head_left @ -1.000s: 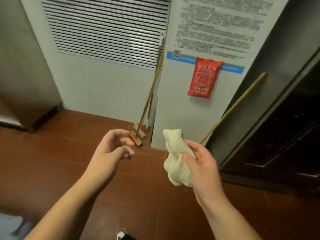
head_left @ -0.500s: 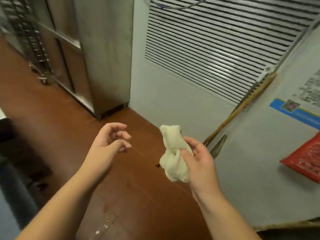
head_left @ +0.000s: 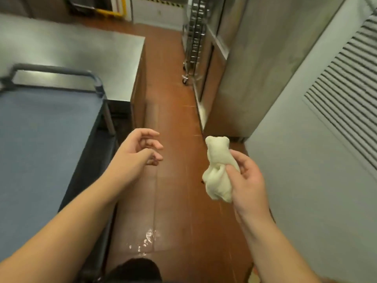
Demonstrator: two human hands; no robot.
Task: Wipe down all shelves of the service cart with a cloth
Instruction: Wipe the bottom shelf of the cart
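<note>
- The cloth point(head_left: 219, 170) is bunched in my right hand point(head_left: 247, 184), right of centre frame, fingers and thumb curled round it.
- My left hand point(head_left: 135, 153) hangs at centre with nothing in it, fingers loosely curled and apart.
- The cart point(head_left: 47, 127) fills the left of the frame, its blue top shelf just beside my left forearm.
- Below centre, a wet patch point(head_left: 145, 241) shines on the brown floor point(head_left: 173, 119).
- A steel counter point(head_left: 71, 50) lies upper left; a wheeled rack point(head_left: 193, 37) stands at top centre.

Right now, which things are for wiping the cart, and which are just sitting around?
For the job:
cloth, bunched in the right hand
service cart, blue top shelf
left hand, holding nothing

Just there:
steel counter
wheeled rack
wet patch on floor
wall vent
</note>
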